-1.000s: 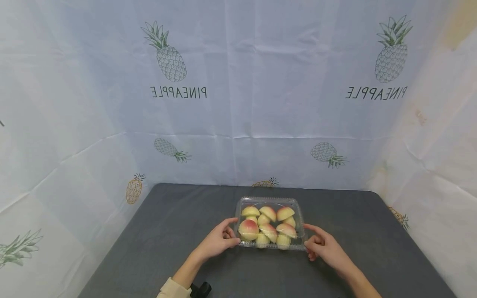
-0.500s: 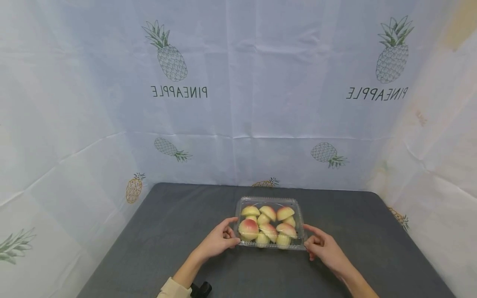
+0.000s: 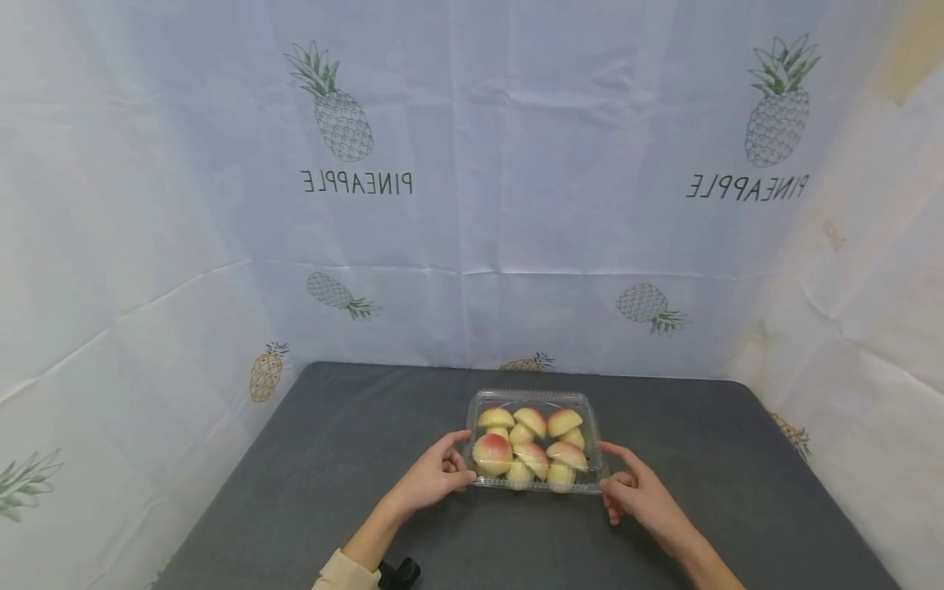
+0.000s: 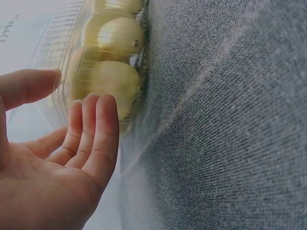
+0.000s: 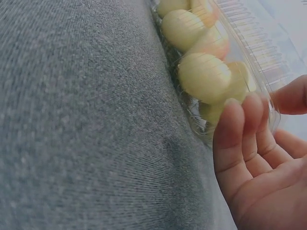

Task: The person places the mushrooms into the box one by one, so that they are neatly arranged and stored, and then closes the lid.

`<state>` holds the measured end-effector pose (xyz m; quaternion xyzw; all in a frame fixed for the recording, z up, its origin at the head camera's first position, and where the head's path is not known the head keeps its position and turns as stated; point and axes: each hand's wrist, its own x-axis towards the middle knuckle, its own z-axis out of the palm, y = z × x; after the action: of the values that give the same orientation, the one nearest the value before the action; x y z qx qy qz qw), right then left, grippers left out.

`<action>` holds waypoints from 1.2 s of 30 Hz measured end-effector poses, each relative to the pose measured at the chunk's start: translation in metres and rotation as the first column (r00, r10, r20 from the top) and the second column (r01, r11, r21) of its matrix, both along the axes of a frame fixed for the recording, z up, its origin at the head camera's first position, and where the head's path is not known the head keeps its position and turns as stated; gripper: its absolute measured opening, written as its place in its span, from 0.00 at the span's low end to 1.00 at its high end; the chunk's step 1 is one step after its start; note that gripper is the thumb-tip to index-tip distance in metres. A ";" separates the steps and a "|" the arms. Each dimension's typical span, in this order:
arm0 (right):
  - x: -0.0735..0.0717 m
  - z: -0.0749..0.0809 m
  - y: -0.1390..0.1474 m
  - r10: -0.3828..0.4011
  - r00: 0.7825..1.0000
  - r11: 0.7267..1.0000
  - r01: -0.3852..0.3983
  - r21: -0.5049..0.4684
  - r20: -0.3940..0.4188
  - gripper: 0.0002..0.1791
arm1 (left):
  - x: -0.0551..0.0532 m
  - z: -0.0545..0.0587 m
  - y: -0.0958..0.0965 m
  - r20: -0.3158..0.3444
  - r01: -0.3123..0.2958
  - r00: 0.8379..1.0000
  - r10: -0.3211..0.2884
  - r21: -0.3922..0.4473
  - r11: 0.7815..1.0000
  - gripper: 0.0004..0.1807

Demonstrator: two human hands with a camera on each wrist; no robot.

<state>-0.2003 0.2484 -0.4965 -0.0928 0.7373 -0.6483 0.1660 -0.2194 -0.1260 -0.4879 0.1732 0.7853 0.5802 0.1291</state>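
A clear plastic clamshell box [image 3: 534,399] stands closed on the dark table, with several mushroom-shaped pieces [image 3: 492,453] inside, pale yellow with reddish caps. At its left front corner my left hand [image 3: 431,477] holds the box, thumb at the front and index finger along the side. My right hand [image 3: 643,496] grips the opposite corner in much the same way. In the left wrist view, the left thumb [image 4: 36,87] meets the ridged rim and the other fingers curl near the wall. The right wrist view has the right thumb [image 5: 291,97] at the rim, fingers close beside the wall.
The dark grey cloth-covered table [image 3: 354,418] extends on all sides of the box. White curtains [image 3: 516,205] printed with pineapples rise behind it and at both sides. A small black object [image 3: 401,574] sits by the left sleeve [image 3: 345,571].
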 end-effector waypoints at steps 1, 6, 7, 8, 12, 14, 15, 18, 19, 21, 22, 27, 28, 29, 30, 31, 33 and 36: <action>0.000 0.000 0.000 0.002 1.000 1.000 -0.002 0.001 0.002 0.41 | 0.000 -0.001 0.000 -0.002 0.001 1.000 -0.001 -0.002 1.000 0.39; 0.000 -0.002 0.001 0.008 1.000 1.000 -0.008 -0.002 -0.012 0.41 | -0.001 -0.001 0.000 -0.006 0.002 1.000 -0.002 -0.012 1.000 0.39; -0.001 -0.003 0.001 0.007 1.000 1.000 -0.007 -0.004 -0.015 0.40 | -0.001 0.000 0.000 -0.007 0.002 1.000 -0.002 -0.014 1.000 0.39; -0.001 -0.003 0.001 0.005 1.000 1.000 -0.005 -0.005 -0.017 0.40 | -0.001 0.000 0.000 -0.010 0.004 1.000 -0.004 -0.017 1.000 0.39; 0.000 -0.004 0.000 -0.021 1.000 1.000 0.021 -0.009 -0.012 0.40 | -0.002 -0.001 0.000 -0.009 0.002 1.000 -0.002 -0.026 1.000 0.39; 0.000 -0.005 -0.001 -0.037 0.999 0.999 0.037 -0.011 -0.007 0.40 | -0.003 -0.001 0.000 -0.011 0.001 1.000 -0.001 -0.029 1.000 0.39; 0.000 -0.005 -0.002 -0.043 0.999 0.999 0.043 -0.014 -0.002 0.40 | -0.003 -0.001 0.000 -0.007 -0.002 1.000 0.001 -0.029 1.000 0.39; -0.001 -0.005 -0.004 -0.046 0.999 0.999 0.046 -0.025 0.016 0.41 | -0.002 0.001 0.000 -0.001 -0.004 1.000 0.004 -0.015 1.000 0.39; -0.001 -0.005 -0.004 -0.038 0.999 0.999 0.039 -0.031 0.026 0.41 | -0.002 0.001 0.000 0.000 -0.005 1.000 0.005 -0.011 1.000 0.39; -0.002 -0.005 -0.005 -0.019 0.999 0.999 0.021 -0.044 0.049 0.41 | -0.001 0.002 0.000 0.001 -0.005 1.000 0.005 -0.008 1.000 0.39; -0.002 -0.005 -0.005 -0.011 0.998 0.999 0.014 -0.051 0.059 0.41 | -0.001 0.002 0.000 0.000 -0.005 1.000 0.005 -0.006 1.000 0.39; -0.004 -0.006 -0.005 -0.006 0.996 0.998 0.012 -0.068 0.087 0.41 | -0.003 0.001 0.000 -0.003 0.003 1.000 -0.003 -0.011 1.000 0.40; -0.004 -0.006 -0.005 -0.010 0.996 0.998 0.016 -0.069 0.086 0.41 | -0.003 0.001 0.000 -0.004 0.004 1.000 -0.004 -0.010 1.000 0.40; -0.004 -0.006 -0.005 -0.012 0.996 0.997 0.018 -0.070 0.084 0.41 | -0.003 0.001 0.000 -0.004 0.005 1.000 -0.005 -0.010 1.000 0.40; -0.004 -0.006 -0.005 -0.013 0.997 0.997 0.019 -0.070 0.082 0.40 | -0.003 0.001 0.000 -0.006 0.006 1.000 -0.006 -0.010 1.000 0.40; -0.004 -0.006 -0.005 -0.013 0.997 0.997 0.019 -0.071 0.080 0.41 | -0.004 0.001 0.000 -0.007 0.006 1.000 -0.006 -0.013 1.000 0.40; -0.004 -0.006 -0.005 -0.012 0.997 0.997 0.017 -0.071 0.074 0.41 | -0.004 0.001 0.000 -0.008 0.005 1.000 -0.005 -0.012 1.000 0.40; -0.004 -0.005 -0.004 -0.005 0.998 0.997 0.010 -0.073 0.069 0.41 | -0.004 0.001 -0.001 -0.006 0.003 1.000 -0.003 -0.007 1.000 0.40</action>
<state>-0.2043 0.2441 -0.5019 -0.0735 0.7073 -0.6782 0.1852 -0.2231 -0.1265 -0.4865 0.1757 0.7875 0.5767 0.1283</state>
